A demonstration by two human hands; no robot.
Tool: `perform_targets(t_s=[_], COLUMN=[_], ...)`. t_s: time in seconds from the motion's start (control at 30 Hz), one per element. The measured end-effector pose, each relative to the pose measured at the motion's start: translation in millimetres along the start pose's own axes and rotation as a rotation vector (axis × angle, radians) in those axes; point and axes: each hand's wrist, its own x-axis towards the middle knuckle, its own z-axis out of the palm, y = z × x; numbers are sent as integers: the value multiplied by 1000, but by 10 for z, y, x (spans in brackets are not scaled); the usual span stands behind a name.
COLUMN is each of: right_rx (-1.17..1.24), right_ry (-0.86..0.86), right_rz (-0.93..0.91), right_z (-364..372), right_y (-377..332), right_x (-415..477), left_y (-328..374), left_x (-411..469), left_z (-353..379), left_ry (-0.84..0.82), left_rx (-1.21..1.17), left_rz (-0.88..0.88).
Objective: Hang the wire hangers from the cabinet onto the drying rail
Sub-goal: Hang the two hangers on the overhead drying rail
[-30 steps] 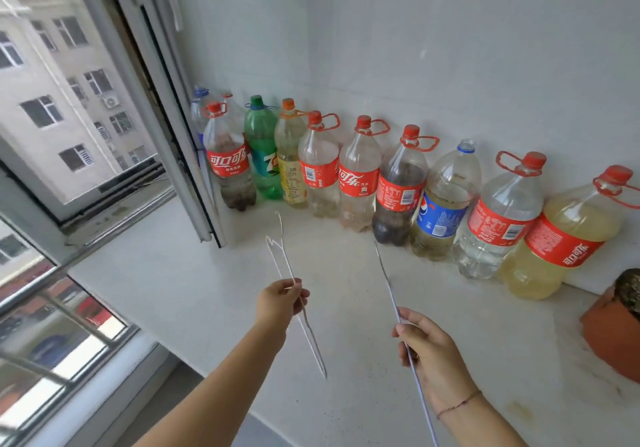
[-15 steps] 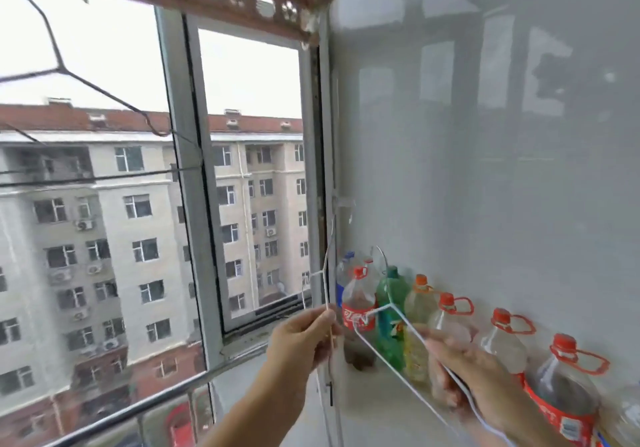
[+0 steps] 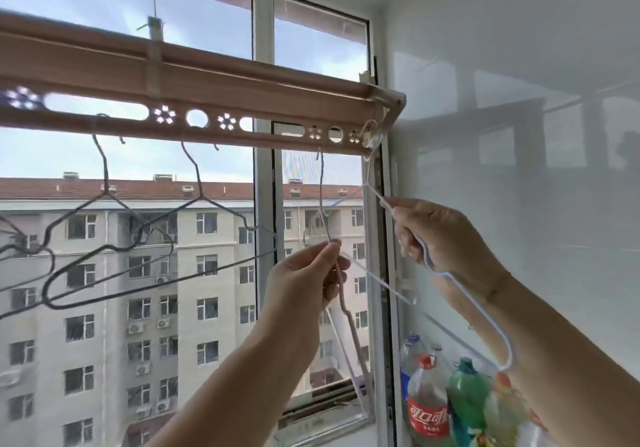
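Holding two white wire hangers up at the right end of the drying rail (image 3: 242, 96), one per hand.

Right hand (image 3: 440, 238): fingers curled round the shoulder wire of the right hanger (image 3: 378, 196). Its hook is up at the last cut-out, just beside the rail's end. Cannot tell whether the hook bears on the edge of the hole. The hanger's lower loop trails down along the forearm.

Left hand (image 3: 304, 280): thumb and fingers pinch the left hanger (image 3: 321, 183) where neck meets body. Its hook tip sits just under the rail's lower edge, below a round hole, not in it. The body hangs tilted, down toward the window sill. The two white hangers cross between the hands.

Clearance: dark hangers (image 3: 199, 179) hang from holes well to the left, and several cut-outs lie between the nearest one and the white hooks. The rail end stops near the wall (image 3: 519, 65), so the right hand works in the narrow gap between window frame (image 3: 265, 65) and wall.

Bottles (image 3: 427, 408) stand below, against the wall, well under both arms.
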Motion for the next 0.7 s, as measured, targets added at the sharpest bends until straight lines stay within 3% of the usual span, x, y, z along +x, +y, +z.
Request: perform_targets(t_s=[0.17, 0.33, 0.7], right_rx=[-106, -111, -144], right_ry=[9, 10, 14], right_rz=[-51, 12, 140], right_z=[255, 456, 612], right_y=[-34, 88, 389], right_x=[422, 593, 657], left_y=[252, 397, 320], left_x=[86, 262, 670], left_z=[-36, -124, -387], left_ry=[69, 121, 173], left_rx=[29, 43, 37], left_rz=[94, 124, 34])
